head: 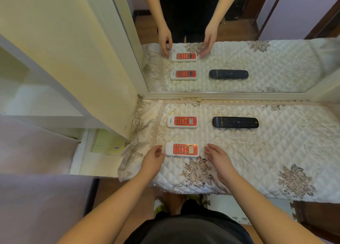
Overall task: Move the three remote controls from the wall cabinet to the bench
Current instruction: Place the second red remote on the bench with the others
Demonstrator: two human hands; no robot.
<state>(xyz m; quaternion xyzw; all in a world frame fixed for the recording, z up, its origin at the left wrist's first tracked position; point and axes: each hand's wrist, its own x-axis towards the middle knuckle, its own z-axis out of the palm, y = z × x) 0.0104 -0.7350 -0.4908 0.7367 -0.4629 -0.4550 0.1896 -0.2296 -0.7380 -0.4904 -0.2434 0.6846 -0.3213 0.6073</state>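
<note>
Quilted cream satin with brown flower embroidery covers the bench [276, 151], and all three remotes lie flat on it, face up and well apart from one another. Nearest the person is a white plastic remote control with a red button panel [182, 149]. Behind it, toward the mirror [239, 41], lies a second white-and-red remote [182, 122], and to the right of that a long black plastic remote control [235, 122].

The left hand [153, 158] sits at the near remote's left end, its fingers [159, 149] loosely curled and open, just beside the casing; whether they touch it cannot be told. The right hand [218, 156] is at the right end, fingers [208, 149] spread and open, apart from the remote. Neither hand holds anything.

With three remotes on the cover, the move from the white wall cabinet [46, 96] looks finished; what is left seems to be only squaring up the near one.

These remotes should be light, rigid and smooth-sided, so they may slide easily on the satin. A pinch across the long edges, clear of the buttons, or a nudge at the two short ends, would be the safest hold.
</note>
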